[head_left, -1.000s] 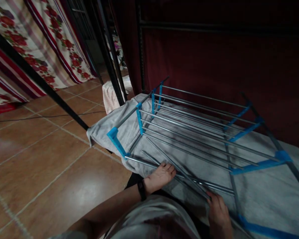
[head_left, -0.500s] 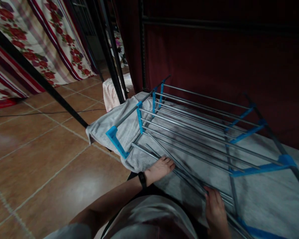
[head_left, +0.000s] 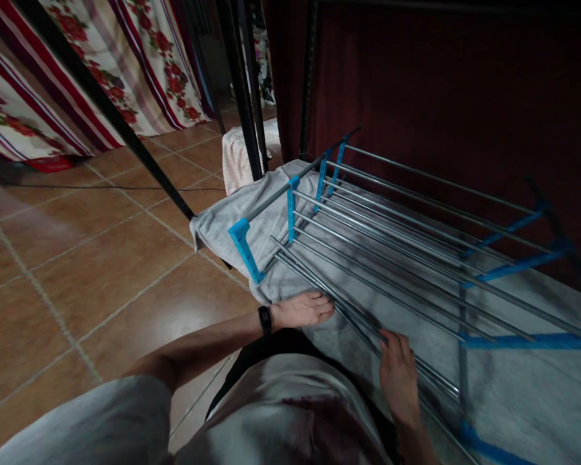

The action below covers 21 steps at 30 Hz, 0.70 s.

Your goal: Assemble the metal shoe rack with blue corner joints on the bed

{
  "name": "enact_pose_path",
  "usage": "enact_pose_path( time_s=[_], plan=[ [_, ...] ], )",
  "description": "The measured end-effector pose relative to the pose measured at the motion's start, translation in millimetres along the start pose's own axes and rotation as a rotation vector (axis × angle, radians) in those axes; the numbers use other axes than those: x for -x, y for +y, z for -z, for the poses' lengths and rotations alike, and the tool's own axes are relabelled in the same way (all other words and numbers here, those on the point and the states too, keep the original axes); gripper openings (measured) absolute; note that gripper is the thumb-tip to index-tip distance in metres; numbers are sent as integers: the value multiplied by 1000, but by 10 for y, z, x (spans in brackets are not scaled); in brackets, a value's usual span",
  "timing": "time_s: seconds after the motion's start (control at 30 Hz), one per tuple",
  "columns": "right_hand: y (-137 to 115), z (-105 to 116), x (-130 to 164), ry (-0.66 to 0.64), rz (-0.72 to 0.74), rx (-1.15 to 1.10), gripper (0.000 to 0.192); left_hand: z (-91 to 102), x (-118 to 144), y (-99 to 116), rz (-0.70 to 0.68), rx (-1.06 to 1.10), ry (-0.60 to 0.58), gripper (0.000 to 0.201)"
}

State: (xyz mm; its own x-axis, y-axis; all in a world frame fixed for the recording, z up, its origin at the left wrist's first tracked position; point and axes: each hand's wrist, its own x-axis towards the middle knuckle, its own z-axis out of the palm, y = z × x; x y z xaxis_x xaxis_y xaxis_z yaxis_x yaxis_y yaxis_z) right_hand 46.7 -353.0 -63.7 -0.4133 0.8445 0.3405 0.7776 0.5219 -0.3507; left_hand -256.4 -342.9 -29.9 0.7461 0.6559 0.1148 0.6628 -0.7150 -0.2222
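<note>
A partly assembled drying rack of thin metal rods, with blue plastic brackets, lies on a grey cloth. Along its near side runs a bundle of loose metal rods, slanting from upper left to lower right. My left hand, with a black band on the wrist, is closed over the bundle near its upper part. Farther down the same bundle, my right hand has its fingers curled round the rods. The palms and fingertips of both hands are partly hidden.
Black metal posts rise behind the cloth, and a slanted black bar meets its left corner. A dark red curtain hangs behind the rack. Tiled floor lies to the left, crossed by a thin cable.
The rods at the upper end have come closer together. My right hand has moved along with them, slightly nearer my left hand. The whole view has also shifted.
</note>
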Motion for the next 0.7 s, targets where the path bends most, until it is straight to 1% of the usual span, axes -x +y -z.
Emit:
enact_pose_path(
  time_s=[0.03,0.1,0.2,0.27,0.4,0.5,0.57,0.63,0.7],
  plan=[
    [11,-17,13,-3,-4,-4,32,22,23,22,-22,-15,25,34],
    [42,-54,61,-8,-9,-16,33,47,47,64,-70,-61,115,33],
    [76,-102,153,-7,-3,-19,32,31,10,104,-44,-100,218,34],
    [83,-120,198,-8,2,-19,31,-11,-53,109,-17,-104,217,37],
    [109,-106,188,-30,-3,-2,31,-96,-193,78,-9,-88,150,40],
    [195,-89,81,-14,-14,18,32,-115,-287,19,-19,-73,137,41],
    [285,-110,-20,3,-17,29,32,-123,-348,-28,5,-71,150,42],
    [386,-169,-121,15,-18,22,33,-144,-395,-59,31,-74,171,41],
    [483,-251,-201,36,-29,4,34,-183,-415,-56,26,-72,180,40]
  ],
)
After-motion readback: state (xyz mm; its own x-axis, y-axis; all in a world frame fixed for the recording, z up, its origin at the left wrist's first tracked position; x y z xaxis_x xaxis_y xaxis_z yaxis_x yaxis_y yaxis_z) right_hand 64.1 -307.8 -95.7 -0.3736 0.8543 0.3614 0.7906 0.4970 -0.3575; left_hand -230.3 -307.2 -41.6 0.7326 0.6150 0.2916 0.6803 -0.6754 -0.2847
